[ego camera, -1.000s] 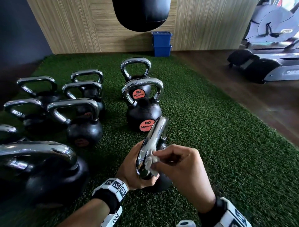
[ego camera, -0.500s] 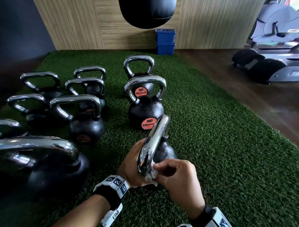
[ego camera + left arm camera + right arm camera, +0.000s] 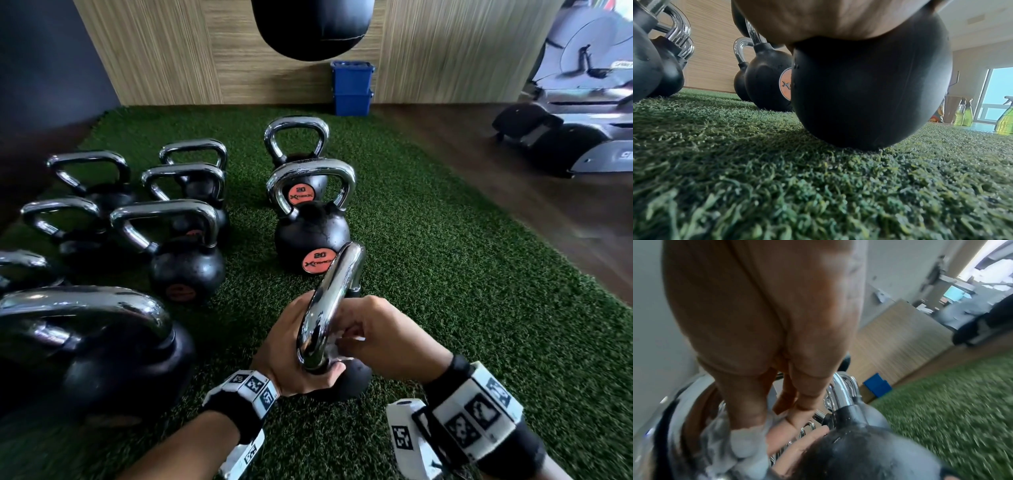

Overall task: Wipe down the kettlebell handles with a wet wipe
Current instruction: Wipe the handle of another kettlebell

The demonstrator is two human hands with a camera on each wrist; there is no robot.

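A black kettlebell (image 3: 356, 380) with a chrome handle (image 3: 337, 284) stands on the green turf (image 3: 462, 274) right in front of me. My left hand (image 3: 291, 353) grips it at the near foot of the handle, thumb curled under the chrome. My right hand (image 3: 380, 335) pinches a white wet wipe (image 3: 342, 346) against the right inner side of that handle's near end. In the right wrist view the crumpled wipe (image 3: 744, 446) sits under my fingertips (image 3: 748, 415) by the chrome handle (image 3: 842, 391). The left wrist view shows the round black body (image 3: 869, 91) below my palm (image 3: 828, 19).
Two kettlebells marked 20 (image 3: 311, 236) stand just ahead. Several more (image 3: 185, 267) crowd the left, one large (image 3: 85, 342) at my left forearm. A punch bag (image 3: 311, 27) hangs ahead, blue bins (image 3: 352, 89) behind it. Exercise machine (image 3: 565, 120) on wood floor right. Spray bottles (image 3: 1005, 116).
My right hand has slid the wipe down the near end of the handle and round to its inner right side. My left hand keeps its hold; the kettlebell has not moved.
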